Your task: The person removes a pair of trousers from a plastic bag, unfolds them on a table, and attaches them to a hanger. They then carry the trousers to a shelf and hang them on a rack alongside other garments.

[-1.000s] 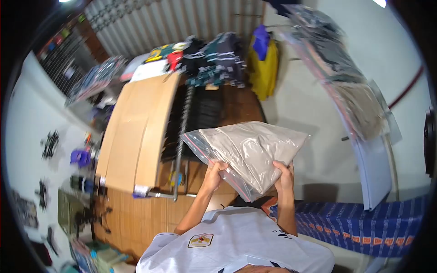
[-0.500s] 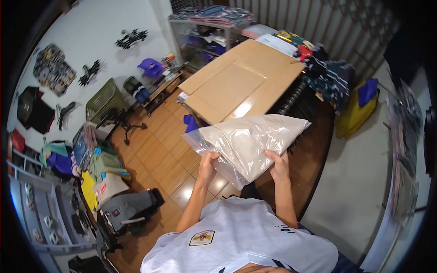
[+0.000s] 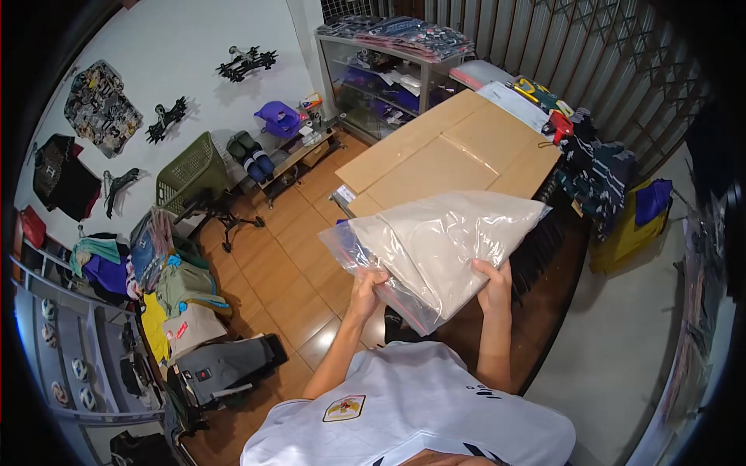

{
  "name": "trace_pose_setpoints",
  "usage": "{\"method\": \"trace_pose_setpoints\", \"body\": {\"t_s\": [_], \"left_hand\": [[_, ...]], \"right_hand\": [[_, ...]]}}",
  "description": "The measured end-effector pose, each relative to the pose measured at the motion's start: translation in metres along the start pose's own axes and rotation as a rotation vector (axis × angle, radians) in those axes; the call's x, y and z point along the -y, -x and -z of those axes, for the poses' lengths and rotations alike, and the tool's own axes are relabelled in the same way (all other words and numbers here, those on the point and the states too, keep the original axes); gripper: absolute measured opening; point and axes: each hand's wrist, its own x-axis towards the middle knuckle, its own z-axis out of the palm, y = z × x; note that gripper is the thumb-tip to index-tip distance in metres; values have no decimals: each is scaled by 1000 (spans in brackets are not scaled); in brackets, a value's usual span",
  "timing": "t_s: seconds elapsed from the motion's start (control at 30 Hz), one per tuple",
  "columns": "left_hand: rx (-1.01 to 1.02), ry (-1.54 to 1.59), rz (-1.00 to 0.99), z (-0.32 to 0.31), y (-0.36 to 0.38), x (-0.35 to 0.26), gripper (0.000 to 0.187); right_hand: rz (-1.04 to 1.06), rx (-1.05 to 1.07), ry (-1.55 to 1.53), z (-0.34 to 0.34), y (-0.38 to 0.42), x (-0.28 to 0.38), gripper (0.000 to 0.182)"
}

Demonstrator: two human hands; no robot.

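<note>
Left side: patterned shirt hung on the wall and green basket nearby, both set further right in view than half a second ago. Below: heaped garments, with red label on a beige one, lettering too small to read. Next along: purple cap, then glass cabinet, now more fully in view, with packed garments on top.

Centre: clear plastic bag with folded beige contents, held tilted in front of the chest, above tiled floor; slightly further right in view than before. Left hand: clamped on the bag's near left edge, thumb uppermost. Right hand: clamped on the near right edge, thumb uppermost. Hands: apart, grips unchanged. Below: white shirt with crest; small dark chest marks unreadable.

Beyond the bag: cardboard panel, raised above the floor, near part hidden by the bag. Right side: red object, dark patterned clothes, purple cloth over yellow garment. Far right: wall-hung packages, too blurred for reading.
</note>
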Motion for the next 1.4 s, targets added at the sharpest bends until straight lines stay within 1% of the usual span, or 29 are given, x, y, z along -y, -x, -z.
{"method": "trace_pose_setpoints", "body": {"t_s": [0.07,0.1,0.13,0.2,0.23,0.33,0.43,0.53,0.57,0.63,0.67,0.7,0.73,0.8,0.83,0.9,0.93,0.97,1.1,1.2,1.23,1.33,1.4], "left_hand": [[-76,-4,16,-8,-33,-7,7],[-92,-51,-26,0,-53,4,8],[-130,-139,35,-5,-65,-2,9],[-210,-314,156,-12,-86,-14,11],[-168,-390,198,-2,-97,-10,16],[-129,-305,330,8,-123,-2,28],[-40,-104,476,-1,-143,-6,41],[-40,-121,555,-11,-171,-2,41],[-20,-78,577,-6,-182,7,41],[26,10,626,4,-211,25,39],[43,19,605,2,-220,30,39],[61,30,586,-6,-229,30,39],[79,41,567,-12,-237,31,38],[107,94,631,-6,-262,53,36],[127,104,649,-8,-273,60,35],[199,98,692,-5,-292,71,35],[216,55,717,-8,-296,68,38],[233,11,741,-10,-300,63,41],[355,-57,819,10,-323,52,48],[252,-35,696,24,-329,7,46],[256,13,657,41,-339,7,40],[184,-130,516,78,-362,-1,31],[213,-299,451,92,-366,-9,23]], "right_hand": [[-68,-71,3,2,-33,-20,56],[-117,-105,3,8,-49,-32,53],[-164,-140,2,11,-63,-44,51],[-149,-201,62,20,-85,-71,50],[-151,-214,74,25,-94,-80,51],[-102,-251,64,25,-116,-93,52],[-60,-264,75,21,-137,-90,53],[-91,-350,27,16,-147,-83,55],[-39,-319,24,22,-152,-89,58],[-112,-369,33,27,-145,-89,62],[-147,-397,36,29,-140,-89,64],[-138,-422,66,23,-134,-87,71],[-151,-466,61,20,-129,-90,70],[-178,-555,47,14,-117,-97,67],[-195,-564,55,9,-112,-101,59],[-224,-543,51,1,-106,-112,53],[-237,-529,46,-6,-106,-118,50],[-217,-575,46,-15,-106,-125,43],[-116,-687,63,-33,-115,-150,42],[-74,-759,128,-40,-121,-160,39],[-62,-774,147,-41,-121,-160,38],[-36,-836,180,-48,-120,-163,37],[-14,-861,180,-53,-120,-167,37]]}}
